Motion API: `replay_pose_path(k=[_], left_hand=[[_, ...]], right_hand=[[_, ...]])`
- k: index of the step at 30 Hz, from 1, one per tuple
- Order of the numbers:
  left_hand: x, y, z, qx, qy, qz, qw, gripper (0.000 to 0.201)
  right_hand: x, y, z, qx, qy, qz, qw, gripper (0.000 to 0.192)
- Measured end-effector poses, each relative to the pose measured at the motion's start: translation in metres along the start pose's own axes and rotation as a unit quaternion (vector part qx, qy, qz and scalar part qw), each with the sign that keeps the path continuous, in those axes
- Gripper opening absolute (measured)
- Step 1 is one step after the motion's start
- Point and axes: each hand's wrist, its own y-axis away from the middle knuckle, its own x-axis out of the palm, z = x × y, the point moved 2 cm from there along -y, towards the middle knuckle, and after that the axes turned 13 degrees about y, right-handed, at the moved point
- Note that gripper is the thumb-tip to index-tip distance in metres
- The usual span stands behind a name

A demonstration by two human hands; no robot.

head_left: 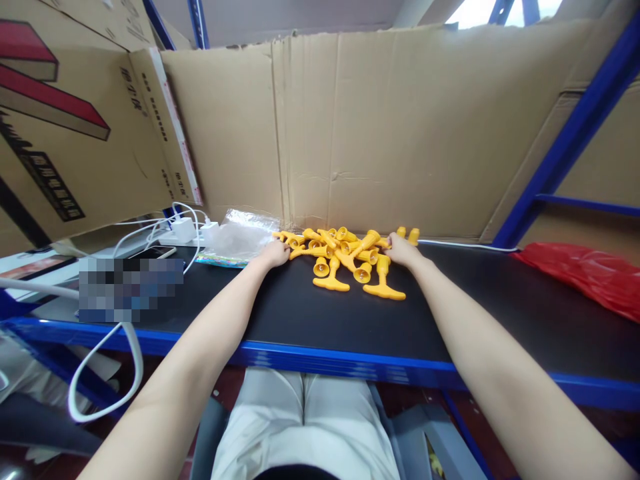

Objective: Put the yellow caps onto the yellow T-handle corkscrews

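A pile of yellow plastic T-shaped handles [384, 287] with cup-shaped ends lies on the black tabletop [310, 320]. Several cups [363, 272] face me, and something small and shiny shows inside them. At the pile's left edge, my left hand [276, 253] is closed with its fingers curled against the yellow pieces; what it grips is hidden. My right hand [404, 252] is at the right edge, its fingers closed on the end of a yellow handle. Two yellow ends [413, 236] stick up just behind that hand.
A clear plastic bag [245, 235] lies left of the pile, near white chargers and cables [184, 230], a phone [153, 253] and a blurred-out object [131, 288]. A red plastic bag [585, 273] is at the right. Cardboard [400, 133] walls the back; a blue post [570, 127] slants at right.
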Motion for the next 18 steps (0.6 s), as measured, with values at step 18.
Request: replay_pose_path(k=[18], left_hand=[[-0.038, 0.039, -0.062, 0.264, 0.133, -0.273, 0.915, 0.052]], right_hand=[[-0.073, 0.026, 0.048, -0.238, -0.095, -0.355, 0.899, 0.034]])
